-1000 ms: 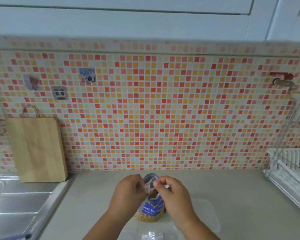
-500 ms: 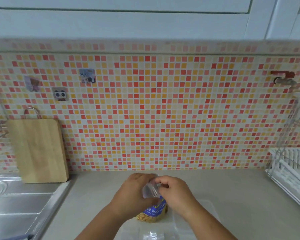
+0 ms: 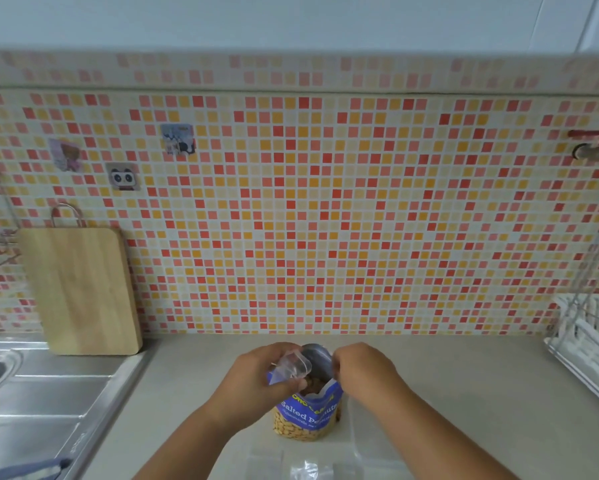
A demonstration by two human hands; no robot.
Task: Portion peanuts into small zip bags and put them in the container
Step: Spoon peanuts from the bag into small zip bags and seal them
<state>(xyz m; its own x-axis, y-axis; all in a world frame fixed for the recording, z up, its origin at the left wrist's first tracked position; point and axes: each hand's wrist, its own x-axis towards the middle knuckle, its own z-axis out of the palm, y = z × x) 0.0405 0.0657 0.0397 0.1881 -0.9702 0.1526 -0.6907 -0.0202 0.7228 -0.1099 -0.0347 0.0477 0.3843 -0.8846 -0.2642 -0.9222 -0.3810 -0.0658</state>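
While I watch through the head view, the left hand [image 3: 253,382] grips a small clear zip bag [image 3: 293,366] with its mouth open, held at the left rim of the peanut pouch [image 3: 308,415]. I see nothing inside the bag.

Pouch: upright between the two hands, top open, foil lining showing. Blue label reads "Salted Peanuts", with pale nuts visible through the clear lower part.

Right hand [image 3: 364,372]: fingers curled at the pouch's right rim. I cannot tell whether they pinch it.

Container [image 3: 374,441]: clear plastic, faint, flat on the counter [image 3: 464,375] just under the right wrist and touching or nearly touching the pouch base. Spare bags [image 3: 305,469] lie nearer me than the pouch, between the forearms.

Edges: the sink [image 3: 49,393] rim starts near the left forearm. A board [image 3: 80,289] leans on the wall [image 3: 325,220] beyond and left of the left hand. A rack [image 3: 589,334] stands well right of the right hand, with a broad stretch of counter between. A narrower strip of counter separates the hands from the wall.
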